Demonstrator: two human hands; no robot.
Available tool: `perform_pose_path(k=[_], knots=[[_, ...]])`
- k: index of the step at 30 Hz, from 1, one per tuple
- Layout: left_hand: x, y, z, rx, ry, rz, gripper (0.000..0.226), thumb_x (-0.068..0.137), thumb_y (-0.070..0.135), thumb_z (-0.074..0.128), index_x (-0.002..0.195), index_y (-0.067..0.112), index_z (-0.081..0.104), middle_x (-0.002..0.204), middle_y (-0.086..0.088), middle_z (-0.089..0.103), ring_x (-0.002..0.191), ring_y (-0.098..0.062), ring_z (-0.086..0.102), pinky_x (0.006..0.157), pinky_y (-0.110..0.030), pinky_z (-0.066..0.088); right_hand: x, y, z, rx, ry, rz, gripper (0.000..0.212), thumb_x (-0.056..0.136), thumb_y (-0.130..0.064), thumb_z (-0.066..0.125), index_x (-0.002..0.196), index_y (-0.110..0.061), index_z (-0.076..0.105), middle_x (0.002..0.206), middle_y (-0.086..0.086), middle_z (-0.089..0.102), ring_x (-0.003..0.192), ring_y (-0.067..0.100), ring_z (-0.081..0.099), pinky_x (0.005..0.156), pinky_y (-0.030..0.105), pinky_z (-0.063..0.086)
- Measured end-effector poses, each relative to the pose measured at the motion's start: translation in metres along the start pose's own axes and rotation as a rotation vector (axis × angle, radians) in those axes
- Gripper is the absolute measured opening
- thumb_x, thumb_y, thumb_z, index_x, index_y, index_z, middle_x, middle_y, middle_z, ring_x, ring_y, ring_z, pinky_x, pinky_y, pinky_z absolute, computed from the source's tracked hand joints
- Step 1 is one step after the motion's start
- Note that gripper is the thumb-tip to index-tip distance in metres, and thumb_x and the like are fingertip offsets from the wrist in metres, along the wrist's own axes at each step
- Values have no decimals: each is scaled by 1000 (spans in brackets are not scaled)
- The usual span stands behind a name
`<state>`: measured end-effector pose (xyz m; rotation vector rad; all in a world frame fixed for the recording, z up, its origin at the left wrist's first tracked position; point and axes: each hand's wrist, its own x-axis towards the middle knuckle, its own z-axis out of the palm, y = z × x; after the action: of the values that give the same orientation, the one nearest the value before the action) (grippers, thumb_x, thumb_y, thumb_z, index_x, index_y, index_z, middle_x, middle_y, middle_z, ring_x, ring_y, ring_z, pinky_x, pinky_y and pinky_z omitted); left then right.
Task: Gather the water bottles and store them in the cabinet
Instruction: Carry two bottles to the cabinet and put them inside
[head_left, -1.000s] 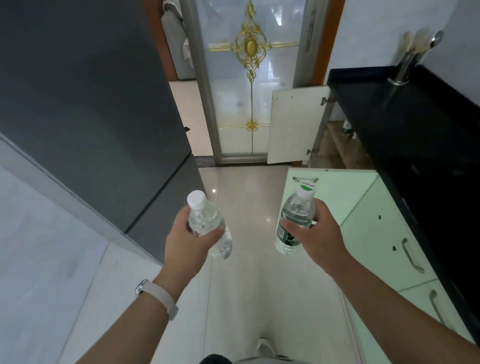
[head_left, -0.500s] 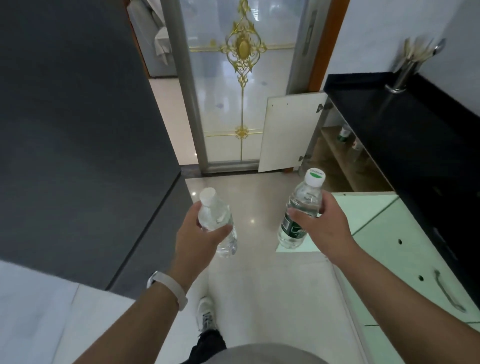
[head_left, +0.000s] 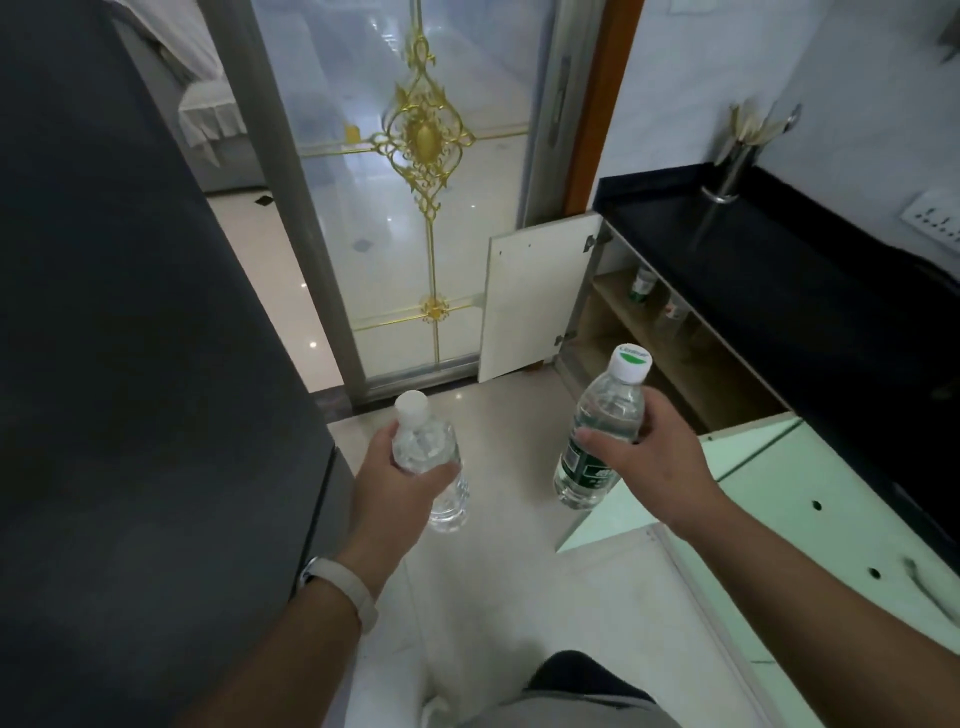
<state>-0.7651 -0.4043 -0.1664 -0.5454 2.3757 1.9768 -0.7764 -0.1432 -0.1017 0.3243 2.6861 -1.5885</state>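
Both hands are loaded. Left hand (head_left: 397, 483) is wrapped around a clear unlabelled bottle (head_left: 434, 467) with a white cap, tilted, cap pointing away from the person. Right hand (head_left: 649, 467) grips a green-labelled bottle (head_left: 597, 441) around the middle, white-and-green cap up and leaning toward the cabinet (head_left: 649, 343). Both bottles are held in the air above the tiled floor (head_left: 509, 571), well apart from each other. Cabinet sits under the black counter (head_left: 779, 270), its white door (head_left: 535, 301) swung open. Two more bottles (head_left: 641, 283) stand on the upper shelf inside, blurred. Pale green cabinet fronts (head_left: 831, 519) sit beside the right arm. A utensil holder (head_left: 732, 171) stands on the counter at the back. White band (head_left: 343, 582) on the left wrist.
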Motion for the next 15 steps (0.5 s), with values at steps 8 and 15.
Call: perform_pose_path(k=[8, 15], knots=[[87, 25, 36, 58, -113, 36, 60, 75, 21, 88, 126, 32, 59, 110, 9, 70, 101, -11, 66, 86, -33, 53, 81, 12, 11, 42, 66, 69, 50, 72, -38, 81, 114, -36, 54, 102, -15, 65, 94, 7, 64, 84, 33, 54], [190, 57, 103, 133, -172, 15, 51, 75, 21, 87, 112, 43, 60, 97, 26, 68, 89, 7, 65, 79, -24, 52, 205, 29, 10, 145, 95, 144, 50, 75, -31, 81, 116, -35, 53, 103, -17, 62, 94, 3, 61, 85, 30, 51]])
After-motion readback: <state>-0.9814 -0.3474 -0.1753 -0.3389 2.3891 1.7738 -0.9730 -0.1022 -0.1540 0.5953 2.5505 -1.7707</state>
